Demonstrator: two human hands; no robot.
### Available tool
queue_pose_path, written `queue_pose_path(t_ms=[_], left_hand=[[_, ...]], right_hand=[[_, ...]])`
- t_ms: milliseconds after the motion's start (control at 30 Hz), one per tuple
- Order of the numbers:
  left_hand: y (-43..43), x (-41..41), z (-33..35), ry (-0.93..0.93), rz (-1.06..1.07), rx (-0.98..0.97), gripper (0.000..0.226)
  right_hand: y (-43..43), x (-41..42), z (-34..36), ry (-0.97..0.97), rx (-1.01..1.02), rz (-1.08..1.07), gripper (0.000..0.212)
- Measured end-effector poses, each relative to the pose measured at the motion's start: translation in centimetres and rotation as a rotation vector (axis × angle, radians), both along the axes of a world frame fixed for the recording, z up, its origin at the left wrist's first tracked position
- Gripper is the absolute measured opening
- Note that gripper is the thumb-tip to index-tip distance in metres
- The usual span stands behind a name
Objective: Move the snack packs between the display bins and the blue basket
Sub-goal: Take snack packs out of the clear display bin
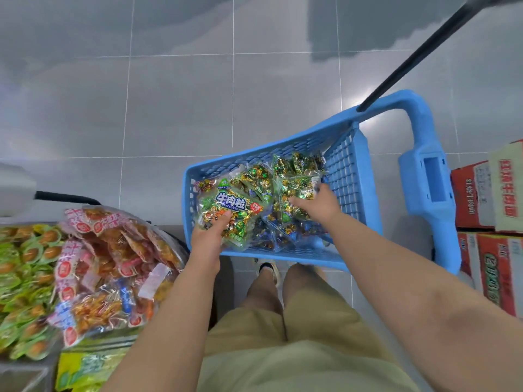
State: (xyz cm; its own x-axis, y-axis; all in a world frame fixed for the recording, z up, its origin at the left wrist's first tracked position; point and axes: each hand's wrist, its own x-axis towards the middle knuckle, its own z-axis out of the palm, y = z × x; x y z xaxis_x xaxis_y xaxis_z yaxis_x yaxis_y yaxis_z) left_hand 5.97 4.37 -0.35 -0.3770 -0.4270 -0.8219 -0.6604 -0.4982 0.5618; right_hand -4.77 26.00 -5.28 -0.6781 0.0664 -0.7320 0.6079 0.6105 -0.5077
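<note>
While both my arms reach into the blue basket (346, 171), I note the left hand (209, 236) pinching the green beef-cube pack (230, 203) inside it. The right hand (319, 205) lies on a neighbouring pack (297, 185); I cannot tell its grip. Red snack packs (113, 250) lie heaped to the left.

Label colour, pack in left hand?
Blue banner, white lettering, on the pack the left hand grips; head view.
</note>
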Motion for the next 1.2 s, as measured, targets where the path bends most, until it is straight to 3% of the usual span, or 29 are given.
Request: queue_pose_path(t_ms=[167, 300, 433, 500, 567, 700, 833, 933, 1100, 1200], left_hand=[[-1.1, 3.4, 3.1, 0.065, 0.039, -0.059, 0.041], [-1.1, 7.7, 6.9, 0.085, 0.059, -0.097, 0.072], [-0.4, 13.8, 10.0, 0.139, 0.26, -0.14, 0.037], [-0.1, 16.9, 10.9, 0.163, 0.356, -0.192, 0.04], [0.0, 20.2, 11.9, 0.173, 0.475, -0.217, 0.056], [0.1, 27.2, 13.7, 0.212, 0.71, -0.255, 0.089], [0.1, 35.0, 15.4, 0.181, 0.884, -0.335, 0.071], [0.3, 41.3, 16.4, 0.2, 0.99, -0.408, 0.043], [0.3, 52.8, 17.5, 0.183, 1.152, -0.489, 0.059], [-0.5, 60.1, 18.2, 0.165, 1.197, -0.542, 0.057]], right_hand=[[-1.1, 2.1, 4.5, -0.052, -0.186, 0.061, 0.101], [-3.1, 3.2, 8.9, 0.029, -0.204, 0.246, 0.087], [-6.1, 4.8, 14.2, 0.083, -0.381, 0.418, 0.07], [-8.3, 6.2, 16.4, 0.118, -0.428, 0.531, 0.065], [-10.7, 8.3, 17.8, 0.1, -0.487, 0.631, 0.057], [-15.0, 14.3, 19.5, 0.018, -0.592, 0.793, 0.06], [-18.4, 21.1, 20.1, -0.077, -0.644, 0.888, 0.063], [-21.2, 27.3, 20.8, -0.033, -0.673, 1.056, 0.055], [-25.8, 39.9, 21.8, 0.03, -0.755, 1.193, 0.047], [-28.0, 47.4, 22.1, 0.087, -0.782, 1.178, 0.052]])
